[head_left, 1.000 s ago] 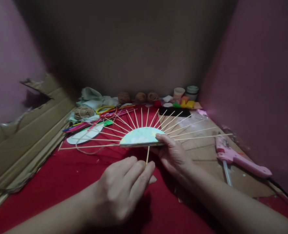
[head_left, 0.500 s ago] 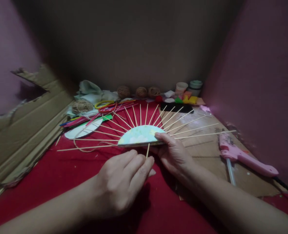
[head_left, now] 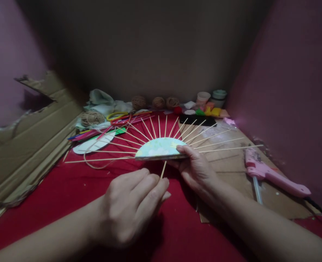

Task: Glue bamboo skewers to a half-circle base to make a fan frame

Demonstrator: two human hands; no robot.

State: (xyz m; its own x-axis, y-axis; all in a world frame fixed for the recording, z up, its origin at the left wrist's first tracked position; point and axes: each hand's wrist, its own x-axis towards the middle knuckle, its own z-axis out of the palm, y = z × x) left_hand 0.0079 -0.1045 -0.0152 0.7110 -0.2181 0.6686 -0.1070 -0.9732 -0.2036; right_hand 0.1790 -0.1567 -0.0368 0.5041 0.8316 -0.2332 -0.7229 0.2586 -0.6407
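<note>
A light blue patterned half-disc (head_left: 158, 147) is held up with several thin wooden sticks (head_left: 165, 126) fanning out from its curved edge. My right hand (head_left: 197, 165) grips its right end, thumb on top and fingers underneath. Below the straight edge, my left hand (head_left: 139, 203) is closed around a single wooden stick (head_left: 163, 170), which slants up toward the underside of the half-disc. Whether that stick touches the half-disc is hidden. A length of twine (head_left: 95, 167) loops beneath the sticks on the left.
A pink glue gun (head_left: 275, 178) lies on a cardboard sheet (head_left: 226, 203) at right. Twine balls (head_left: 158, 103), scissors (head_left: 117, 117), a white oval piece (head_left: 94, 146), a black phone-like slab (head_left: 197, 120) and cups (head_left: 203, 98) line the back. Red cloth (head_left: 54, 196) covers the surface.
The half-disc has shifted slightly right and up, its left side rising. My left hand has moved a little down and left, showing more of the stick.
</note>
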